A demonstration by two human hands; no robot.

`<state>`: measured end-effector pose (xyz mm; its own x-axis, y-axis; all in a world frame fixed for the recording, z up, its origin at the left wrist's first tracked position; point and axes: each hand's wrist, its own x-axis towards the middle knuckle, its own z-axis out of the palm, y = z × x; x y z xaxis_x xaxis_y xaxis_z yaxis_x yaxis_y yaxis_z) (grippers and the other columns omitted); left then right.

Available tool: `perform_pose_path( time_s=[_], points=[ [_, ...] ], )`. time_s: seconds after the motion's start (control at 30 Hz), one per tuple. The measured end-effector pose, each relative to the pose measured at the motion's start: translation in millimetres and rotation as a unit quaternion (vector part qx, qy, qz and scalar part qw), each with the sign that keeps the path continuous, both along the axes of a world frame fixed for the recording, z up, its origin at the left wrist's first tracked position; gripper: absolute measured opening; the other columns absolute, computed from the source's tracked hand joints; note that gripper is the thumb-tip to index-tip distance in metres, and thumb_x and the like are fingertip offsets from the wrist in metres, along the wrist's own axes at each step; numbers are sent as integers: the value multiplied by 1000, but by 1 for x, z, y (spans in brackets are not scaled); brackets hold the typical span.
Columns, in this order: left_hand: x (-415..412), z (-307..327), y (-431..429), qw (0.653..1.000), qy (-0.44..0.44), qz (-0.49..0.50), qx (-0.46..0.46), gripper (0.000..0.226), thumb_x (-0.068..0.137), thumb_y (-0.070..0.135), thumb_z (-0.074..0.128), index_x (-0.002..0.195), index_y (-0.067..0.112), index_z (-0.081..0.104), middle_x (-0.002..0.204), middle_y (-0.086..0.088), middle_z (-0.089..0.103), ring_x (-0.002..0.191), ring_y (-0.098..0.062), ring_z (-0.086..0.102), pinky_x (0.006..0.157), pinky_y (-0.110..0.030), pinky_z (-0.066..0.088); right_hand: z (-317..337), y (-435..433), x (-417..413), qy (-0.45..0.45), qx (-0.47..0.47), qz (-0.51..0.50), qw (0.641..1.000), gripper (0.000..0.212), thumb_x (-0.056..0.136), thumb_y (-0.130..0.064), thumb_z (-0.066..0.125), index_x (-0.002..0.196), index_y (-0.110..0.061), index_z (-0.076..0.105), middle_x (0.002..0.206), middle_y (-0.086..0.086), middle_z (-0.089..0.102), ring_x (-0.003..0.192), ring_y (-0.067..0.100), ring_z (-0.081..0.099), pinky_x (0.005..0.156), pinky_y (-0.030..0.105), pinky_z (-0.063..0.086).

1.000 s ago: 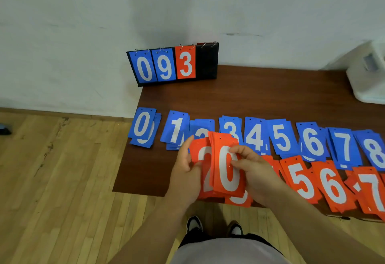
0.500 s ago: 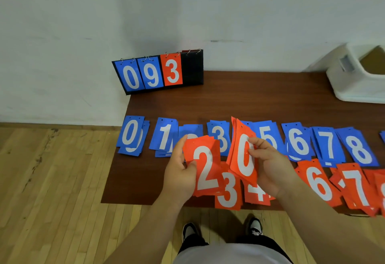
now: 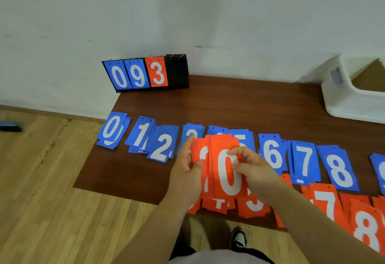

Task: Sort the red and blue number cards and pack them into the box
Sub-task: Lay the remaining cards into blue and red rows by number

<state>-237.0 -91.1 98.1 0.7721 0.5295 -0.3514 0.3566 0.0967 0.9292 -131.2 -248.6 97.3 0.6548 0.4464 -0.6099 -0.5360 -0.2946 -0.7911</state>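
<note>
- Head view: both hands hold a fanned red stack (image 3: 220,147) above the near middle of the bench (image 3: 229,105). The left hand (image 3: 185,172) grips its left edge with the thumb laid up the face. The right hand (image 3: 252,170) pinches the top "0" card (image 3: 226,182) between thumb and fingers.
- The stack is not squared. A slack pinch could let the thin cards slide apart and drop onto the red piles (image 3: 325,201) beneath, muddling numbers already sorted.
- Those red piles lie right at the bench's near edge; I judge a brushing forearm could sweep some to the floor.
- The blue piles (image 3: 162,147) lie just behind the hands, overlapping. A stray red card landing there would spoil the colour split.
- The box (image 3: 350,101) stands well apart at the far right, a long carry for a loose bundle.
</note>
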Motion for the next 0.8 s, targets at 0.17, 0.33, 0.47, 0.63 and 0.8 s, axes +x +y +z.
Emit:
perform_pose_path(
  time_s=[0.17,0.33,0.47,0.63,0.8],
  points=[
    [16,7,-46,1000,-12,7,20,70,104,5,44,127,71,46,143,7,56,118,-9,59,99,-34,55,-4,-32,5,-41,-20,33,998,28,102,-12,57,102,-38,67,121,6,64,105,32,68,88,53,60],
    [24,6,-73,1000,-21,10,13,65,105,3,43,128,63,48,137,10,60,110,-4,66,91,-27,58,-15,-52,9,82,93,-17,992,22,99,-1,57,110,-19,64,122,13,68,108,35,70,90,53,59],
    [25,6,-83,1000,-3,6,-15,55,110,20,42,127,72,42,143,12,56,121,-10,63,93,-33,60,-19,-55,8,91,103,-22,990,20,96,-2,63,110,-16,64,121,11,69,109,34,70,93,55,58],
    [13,-5,-64,997,50,46,-19,39,109,38,40,140,62,41,103,9,73,89,-17,73,79,-48,63,-20,-49,9,-40,-28,6,999,21,94,-15,70,108,-31,65,123,-7,62,108,21,65,84,41,62],
    [-6,-64,-7,948,253,3,190,68,97,41,65,153,41,27,140,0,50,125,-16,54,87,-35,59,-30,-45,7,-148,-168,21,974,22,96,-21,68,107,-37,58,124,-9,51,111,18,54,76,28,56]
  ],
)
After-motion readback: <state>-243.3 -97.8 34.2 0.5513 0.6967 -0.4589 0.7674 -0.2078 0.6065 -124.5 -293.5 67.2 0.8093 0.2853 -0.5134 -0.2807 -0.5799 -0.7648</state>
